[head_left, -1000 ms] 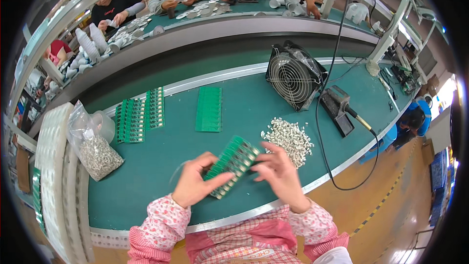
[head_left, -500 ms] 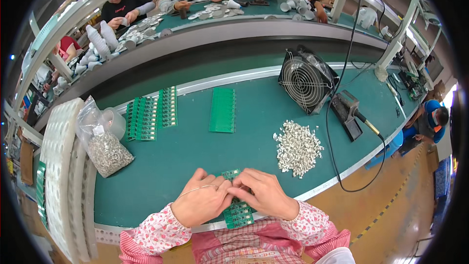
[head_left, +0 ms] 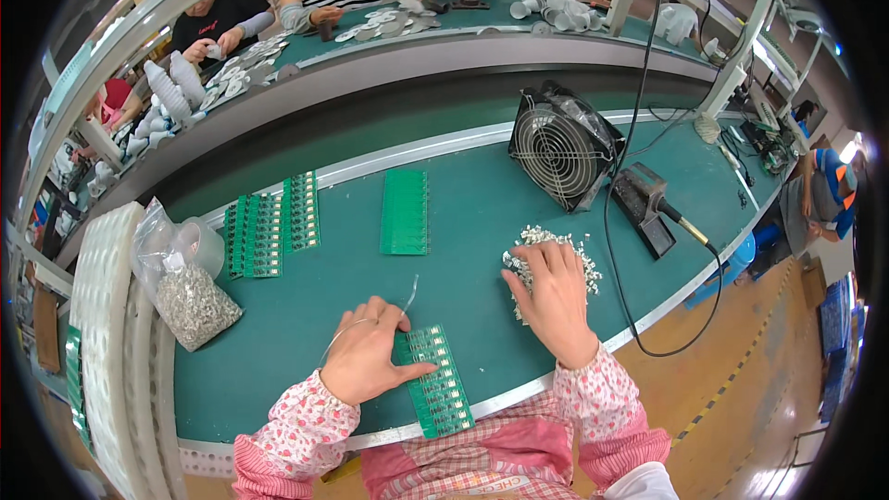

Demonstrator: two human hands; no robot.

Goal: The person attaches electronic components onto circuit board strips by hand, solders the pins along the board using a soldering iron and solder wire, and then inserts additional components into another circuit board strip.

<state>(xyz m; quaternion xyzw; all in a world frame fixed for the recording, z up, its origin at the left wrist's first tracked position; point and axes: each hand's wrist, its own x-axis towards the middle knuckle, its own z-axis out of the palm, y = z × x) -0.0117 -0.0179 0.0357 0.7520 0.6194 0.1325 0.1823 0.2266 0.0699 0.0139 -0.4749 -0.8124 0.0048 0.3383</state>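
Observation:
A green circuit board panel [head_left: 439, 389] with rows of small white parts lies at the table's front edge. My left hand [head_left: 369, 352] grips its left side, thumb on the board and the other fingers curled by its upper corner. From those fingers a thin pale strand [head_left: 414, 292] sticks up; what it is I cannot make out. My right hand [head_left: 556, 301] reaches over the pile of small white connector-like parts [head_left: 593, 268]. Its fingers are apart, with the tips on the pile, and nothing shows held between them.
Several populated boards [head_left: 255, 233] and a plain green panel [head_left: 405, 213] lie farther back. At left are a bag of small parts [head_left: 194, 306], a cup [head_left: 206, 245] and white foam trays [head_left: 106, 315]. A fan [head_left: 560, 148], soldering iron stand [head_left: 644, 208] and hanging cable stand right. Co-workers sit opposite.
My hands have parted from above the board. The right has moved right and forward onto the pile, its fingers spreading. The left has shifted to the board's left side, uncovering the panel.

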